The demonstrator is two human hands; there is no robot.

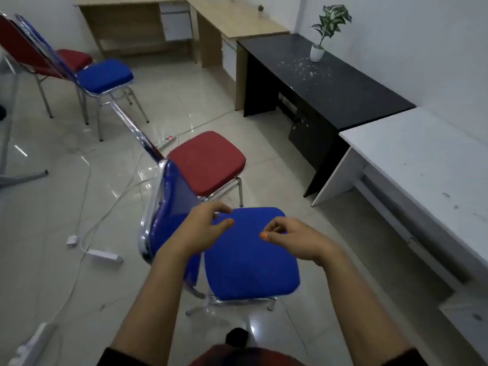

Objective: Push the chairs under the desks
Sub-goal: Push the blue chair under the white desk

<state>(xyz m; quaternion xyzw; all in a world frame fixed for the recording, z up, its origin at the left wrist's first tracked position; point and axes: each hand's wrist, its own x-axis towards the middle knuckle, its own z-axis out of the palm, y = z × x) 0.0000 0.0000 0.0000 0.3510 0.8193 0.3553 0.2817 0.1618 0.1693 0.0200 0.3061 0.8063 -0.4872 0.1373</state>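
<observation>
A blue chair (250, 260) with a chrome frame stands right below me, its seat turned toward the white desk (422, 165) on the right. My left hand (203, 228) and my right hand (293, 239) hover above its seat with loosely curled fingers, holding nothing. Just beyond stands a red chair (208, 159), facing the black desk (330, 85). Another blue chair (105, 75) and another red chair (71, 59) stand at the far left. Two wooden desks (237, 19) fill the far corner.
A potted plant (318, 50) and white scraps lie on the black desk. Power strips (105, 256) and white cables trail over the tiled floor on the left. A metal stand leg (23, 178) reaches in from the left edge.
</observation>
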